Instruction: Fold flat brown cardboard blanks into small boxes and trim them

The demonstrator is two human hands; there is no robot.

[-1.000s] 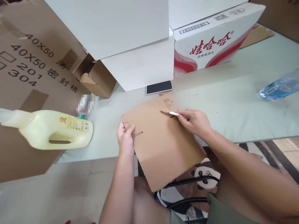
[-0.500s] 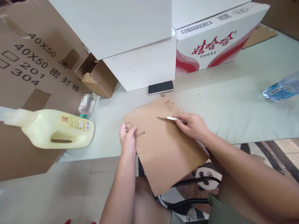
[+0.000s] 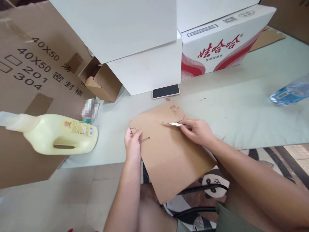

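A flat piece of brown cardboard point(image 3: 169, 158) lies partly on the table and reaches over its near edge above my lap. My left hand point(image 3: 132, 141) grips its left edge, thumb on top, beside a dark curved line and a narrow slot. In my right hand point(image 3: 196, 130) is a white-handled craft knife point(image 3: 177, 124), held like a pen. Its thin blade points left over the cardboard; whether the tip touches the surface I cannot tell. A small printed label shows near the board's far corner.
Beyond the cardboard lies a phone point(image 3: 166, 91), in front of white boxes point(image 3: 147, 67) and a red-and-white carton point(image 3: 217, 51). A pale yellow jug point(image 3: 45, 135) is at left, near a small brown box point(image 3: 106, 82). A plastic bottle point(image 3: 289, 93) lies at far right.
The knife has shifted very slightly to the left with my right hand. My left hand and the cardboard stay nearly where they were; the view has moved a little.
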